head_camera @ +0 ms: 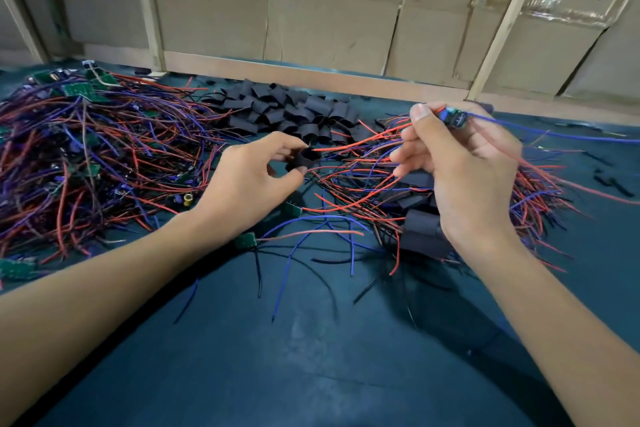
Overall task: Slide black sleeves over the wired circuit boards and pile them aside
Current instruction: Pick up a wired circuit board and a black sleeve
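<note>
A dark teal worktop (311, 357) runs back to a wall of cardboard sheets (329, 21). On its left lies a big tangle of red, blue and purple wired boards (97, 149). At the back, in the middle, is a heap of black sleeves (287, 111). A smaller pile of sleeved boards (426, 229) sits under the right forearm, wires fanning outward. The right hand (464, 173) pinches a small circuit board (453, 118) at its fingertips, lifted above the worktop, a blue wire trailing right. The left hand (249, 180) holds one open black sleeve (303, 158) between thumb and fingers, a red wire tip at its mouth.
</note>
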Available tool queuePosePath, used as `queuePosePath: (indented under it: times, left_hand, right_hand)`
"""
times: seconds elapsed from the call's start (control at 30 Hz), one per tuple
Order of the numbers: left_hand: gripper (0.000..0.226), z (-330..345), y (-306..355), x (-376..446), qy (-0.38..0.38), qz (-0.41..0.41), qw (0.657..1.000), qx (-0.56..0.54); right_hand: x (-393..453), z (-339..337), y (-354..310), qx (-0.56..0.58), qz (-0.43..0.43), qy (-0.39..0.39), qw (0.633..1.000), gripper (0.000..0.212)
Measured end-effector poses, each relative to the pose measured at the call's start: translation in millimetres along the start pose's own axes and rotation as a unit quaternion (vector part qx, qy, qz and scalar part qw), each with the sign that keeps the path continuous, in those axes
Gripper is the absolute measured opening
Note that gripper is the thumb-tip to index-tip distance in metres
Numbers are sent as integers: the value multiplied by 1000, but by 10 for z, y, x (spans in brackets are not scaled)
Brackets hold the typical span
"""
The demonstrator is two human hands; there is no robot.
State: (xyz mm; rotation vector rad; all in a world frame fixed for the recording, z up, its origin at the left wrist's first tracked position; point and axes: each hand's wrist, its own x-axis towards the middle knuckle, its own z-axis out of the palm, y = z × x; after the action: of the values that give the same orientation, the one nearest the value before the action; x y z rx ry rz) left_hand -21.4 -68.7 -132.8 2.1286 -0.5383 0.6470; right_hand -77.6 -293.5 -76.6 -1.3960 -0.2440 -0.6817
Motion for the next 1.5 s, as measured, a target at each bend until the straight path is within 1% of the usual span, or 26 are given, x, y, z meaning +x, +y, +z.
queuePosePath:
  times: [0.07, 0.2, 0.33, 0.47, 0.5, 0.53, 0.63, 0.7, 0.77, 0.83, 0.93, 1.0, 1.07, 1.13, 1.2, 1.33, 1.43, 1.5]
  left_hand:
    - [31, -34, 31, -6, -13, 22, 1000, 17]
    - [34, -136, 139, 51, -16, 59, 997, 41]
    - [34, -195, 252, -6, -23, 121, 988, 92]
    - [33, -188, 301, -47, -4, 141, 985, 95]
    - [33, -188, 312, -48, -1, 144, 985, 94]
    - [33, -191, 324, -48, 3, 145, 985, 91]
    - [26, -202, 356, -45, 33, 155, 983, 90]
    - [22, -213, 352, -29, 50, 168, 979, 101]
    - [20, -242, 337, -10, 63, 171, 977, 107]
    - [20, -271, 328, 3, 74, 167, 977, 109]
    - [19, -305, 318, 21, 79, 187, 971, 125]
    - [19, -330, 308, 40, 68, 228, 960, 148]
    - [24, -330, 306, 43, 49, 271, 946, 170]
    - [30, -303, 316, 27, 37, 295, 937, 181]
    - [32, -281, 322, 11, 34, 302, 935, 182]
    - [31, -288, 311, 25, 33, 304, 933, 190]
    - [31, -286, 320, 25, 31, 304, 929, 210]
    - [31, -285, 332, 23, 27, 301, 928, 218]
  right_hand:
    - [-20, 19, 1, -12, 5, -9, 1000, 11]
    - [-71, 47, 14, -45, 4, -35, 998, 7]
    - [-108, 69, 1, -42, 17, -60, 997, 5]
    - [-108, 70, -12, -17, 24, -83, 996, 3]
    - [-102, 70, -16, -4, 40, -101, 994, 0]
    - [-97, 72, -13, 11, 62, -121, 991, 4]
    - [-114, 91, 25, 70, 146, -194, 967, 19]
    - [-122, 101, 50, 105, 188, -228, 950, 27]
    - [-105, 111, 59, 125, 208, -225, 943, 32]
    - [-84, 115, 62, 124, 204, -197, 951, 30]
    - [-77, 90, 70, 69, 158, -142, 975, 12]
    - [-78, 69, 67, 62, 146, -122, 980, 5]
    - [-85, 66, 58, 76, 159, -131, 976, 3]
    - [-100, 77, 47, 89, 180, -155, 967, 5]
    - [-107, 85, 34, 82, 192, -170, 963, 4]
    - [-97, 86, 0, 63, 195, -174, 963, 3]
    - [-93, 90, -21, 70, 212, -181, 958, 7]
    - [-89, 92, -23, 81, 226, -179, 954, 7]
